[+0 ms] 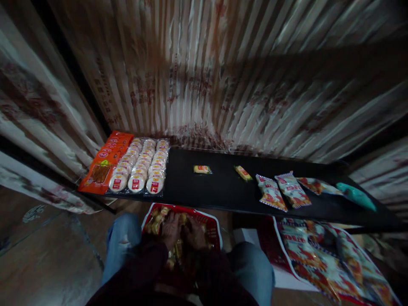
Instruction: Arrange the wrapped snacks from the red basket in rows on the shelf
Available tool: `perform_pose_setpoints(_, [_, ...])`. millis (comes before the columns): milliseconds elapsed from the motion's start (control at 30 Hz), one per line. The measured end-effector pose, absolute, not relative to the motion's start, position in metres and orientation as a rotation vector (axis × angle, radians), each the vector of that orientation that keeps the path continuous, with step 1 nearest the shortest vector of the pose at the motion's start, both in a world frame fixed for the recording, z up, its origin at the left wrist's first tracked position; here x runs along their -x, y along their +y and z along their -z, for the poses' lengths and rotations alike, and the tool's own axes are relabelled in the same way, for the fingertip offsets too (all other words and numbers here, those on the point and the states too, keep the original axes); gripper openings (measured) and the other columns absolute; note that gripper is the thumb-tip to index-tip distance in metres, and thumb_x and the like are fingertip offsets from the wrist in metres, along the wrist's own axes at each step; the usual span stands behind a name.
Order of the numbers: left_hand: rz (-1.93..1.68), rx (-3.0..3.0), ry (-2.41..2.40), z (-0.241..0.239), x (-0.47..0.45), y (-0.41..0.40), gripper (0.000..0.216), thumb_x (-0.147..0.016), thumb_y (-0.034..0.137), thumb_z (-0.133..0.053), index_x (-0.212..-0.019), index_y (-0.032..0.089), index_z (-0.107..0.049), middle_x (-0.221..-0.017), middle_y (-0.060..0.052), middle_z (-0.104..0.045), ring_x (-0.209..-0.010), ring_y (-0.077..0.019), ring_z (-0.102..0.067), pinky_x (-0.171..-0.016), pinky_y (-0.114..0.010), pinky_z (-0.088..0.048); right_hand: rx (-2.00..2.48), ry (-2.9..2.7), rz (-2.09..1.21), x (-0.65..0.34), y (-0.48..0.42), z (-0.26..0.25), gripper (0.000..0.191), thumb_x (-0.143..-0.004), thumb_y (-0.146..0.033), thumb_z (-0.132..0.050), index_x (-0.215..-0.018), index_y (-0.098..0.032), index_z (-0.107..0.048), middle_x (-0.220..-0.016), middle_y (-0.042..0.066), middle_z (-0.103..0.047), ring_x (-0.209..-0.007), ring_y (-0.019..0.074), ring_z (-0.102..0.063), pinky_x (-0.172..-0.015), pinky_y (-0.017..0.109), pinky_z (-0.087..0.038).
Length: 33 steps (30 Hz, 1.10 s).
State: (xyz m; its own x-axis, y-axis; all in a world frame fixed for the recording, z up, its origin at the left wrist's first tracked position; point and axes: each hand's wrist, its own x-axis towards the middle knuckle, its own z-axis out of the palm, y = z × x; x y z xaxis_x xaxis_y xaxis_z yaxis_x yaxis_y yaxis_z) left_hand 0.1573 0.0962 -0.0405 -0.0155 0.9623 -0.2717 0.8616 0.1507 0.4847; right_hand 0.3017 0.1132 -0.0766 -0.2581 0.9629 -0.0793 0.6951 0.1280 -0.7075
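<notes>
Could spill the small shiny packs [156,219] in the red basket [207,216], below the black shelf [185,191], by digging too hard. With left hand [171,229], reaching down onto packs, palm down; can't see if gripping any. With right hand [195,234], reaching in just beside, leaning left; too dark to see finger grip.

My knees [125,227] flank the basket [214,223]; over the shelf [178,178] I can pass between crackers [137,170] and bags [270,193], around two small packs [202,169].
</notes>
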Motion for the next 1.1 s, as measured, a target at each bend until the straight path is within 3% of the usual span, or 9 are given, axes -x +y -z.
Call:
perform_pose_setpoints(200, [-0.11, -1.701, 1.879, 0.042, -0.142, 0.089, 0.052, -0.085, 0.019, -0.043, -0.137, 0.015, -0.042, -0.149, -0.012, -0.036, -0.127, -0.0224, -0.046, -0.101, -0.029, -0.039, 1.657, -2.045, -0.891, -0.283, 0.088, 0.065, 0.06, -0.072, -0.009, -0.053, -0.132, -0.018, -0.051, -0.133, 0.011, -0.057, -0.127, 0.024, -0.05, -0.109, 0.041, -0.038])
perform_pose_setpoints(567, [-0.131, -1.741, 1.84, 0.037, -0.145, 0.07, 0.05, -0.084, 0.011, -0.039, -0.134, 0.011, -0.043, -0.14, -0.013, -0.046, -0.13, -0.0183, -0.043, -0.107, -0.025, -0.031, 1.586, -2.07, -0.91, -0.292, 0.073, 0.055, 0.054, -0.074, -0.006, -0.054, -0.126, -0.016, -0.054, -0.133, 0.012, -0.057, -0.124, 0.0212, -0.053, -0.108, 0.036, -0.039])
perform_pose_setpoints(833, [-0.184, -1.683, 1.837, 0.047, -0.14, 0.057, 0.055, -0.084, 0.01, -0.039, -0.14, 0.011, -0.038, -0.148, -0.013, -0.038, -0.135, -0.0169, -0.038, -0.108, -0.023, -0.03, 1.609, -1.979, -0.846, -0.281, 0.068, 0.064, 0.059, -0.071, -0.002, -0.052, -0.128, -0.018, -0.053, -0.133, 0.009, -0.057, -0.125, 0.0192, -0.052, -0.108, 0.033, -0.038])
perform_pose_setpoints(1100, [-0.299, -1.713, 1.838, 0.052, -0.136, 0.054, 0.045, -0.084, 0.011, -0.044, -0.128, 0.012, -0.05, -0.135, -0.011, -0.05, -0.122, -0.0192, -0.047, -0.105, -0.024, -0.033, 1.73, -2.017, -0.943, -0.29, 0.071, 0.085, 0.053, -0.075, -0.014, -0.059, -0.128, -0.017, -0.056, -0.14, 0.013, -0.051, -0.13, 0.0248, -0.047, -0.109, 0.039, -0.037])
